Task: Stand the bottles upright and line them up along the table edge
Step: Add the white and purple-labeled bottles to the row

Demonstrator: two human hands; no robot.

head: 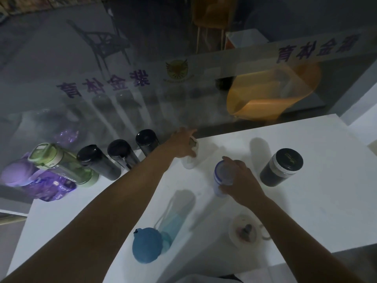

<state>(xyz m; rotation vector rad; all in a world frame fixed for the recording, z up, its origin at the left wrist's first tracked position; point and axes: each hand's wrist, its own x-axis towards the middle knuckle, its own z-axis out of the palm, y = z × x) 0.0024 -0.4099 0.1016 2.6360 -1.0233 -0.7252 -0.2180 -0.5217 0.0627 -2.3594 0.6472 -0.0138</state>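
Observation:
Along the far edge of the white table stand a purple bottle, a green bottle and three black bottles. My left hand grips the top of a white bottle, upright at the right end of that row. My right hand holds a blue-rimmed clear bottle, upright nearer the middle. A dark jar with a black lid stands to the right. Near me stand a blue bottle and a clear bottle with a cord.
A glass wall with purple lettering runs right behind the far table edge. Behind the glass are an orange tub, a dark chair and an orange chair. The table's front edge lies close to my body.

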